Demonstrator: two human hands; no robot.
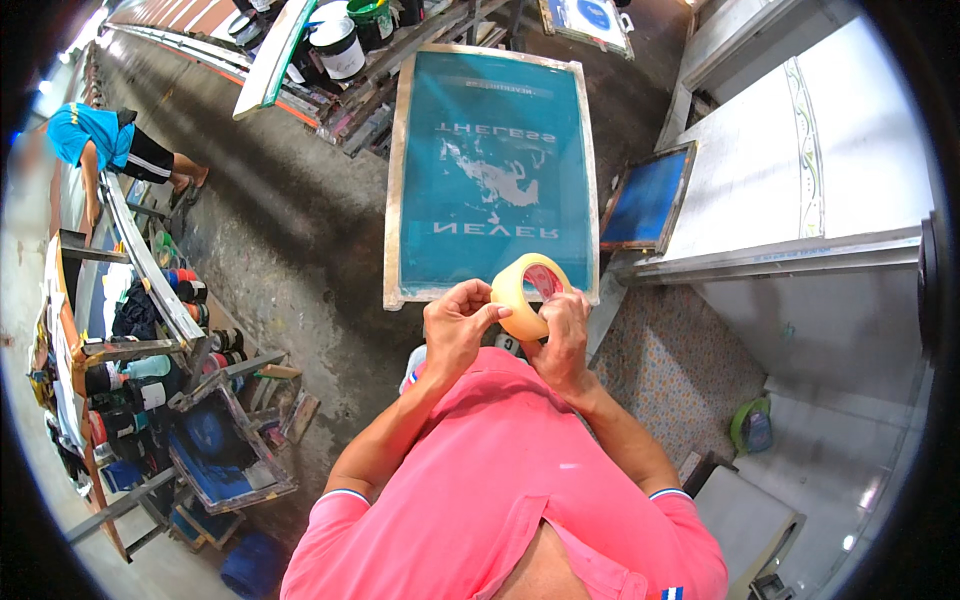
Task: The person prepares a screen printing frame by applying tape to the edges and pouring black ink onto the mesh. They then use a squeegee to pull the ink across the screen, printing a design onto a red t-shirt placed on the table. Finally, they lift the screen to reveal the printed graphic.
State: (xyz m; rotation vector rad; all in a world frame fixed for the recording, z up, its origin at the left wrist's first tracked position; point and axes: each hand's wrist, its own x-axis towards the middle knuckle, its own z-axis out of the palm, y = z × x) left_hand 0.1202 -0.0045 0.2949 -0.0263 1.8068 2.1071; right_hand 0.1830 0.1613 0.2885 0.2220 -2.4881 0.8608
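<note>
A wide roll of pale yellow tape [514, 300] with a red-printed core is held up in front of my chest. My right hand [563, 340] grips the roll from its right side, with fingers at the core. Thumb and fingertips of my left hand [460, 325] pinch at the roll's left edge; whether a loose tape end is between them is too small to tell. Just beyond both hands lies a screen-printing frame [420, 180], with teal mesh, a pale wooden border and mirrored lettering around a light patchy shape.
A smaller blue screen frame [650, 195] leans by the white table [750, 170] on the right. Paint buckets [338, 48] crowd a rack at the top. Far left, a person in a blue shirt [90, 135] bends over a long rail. Another frame [225, 440] sits lower left.
</note>
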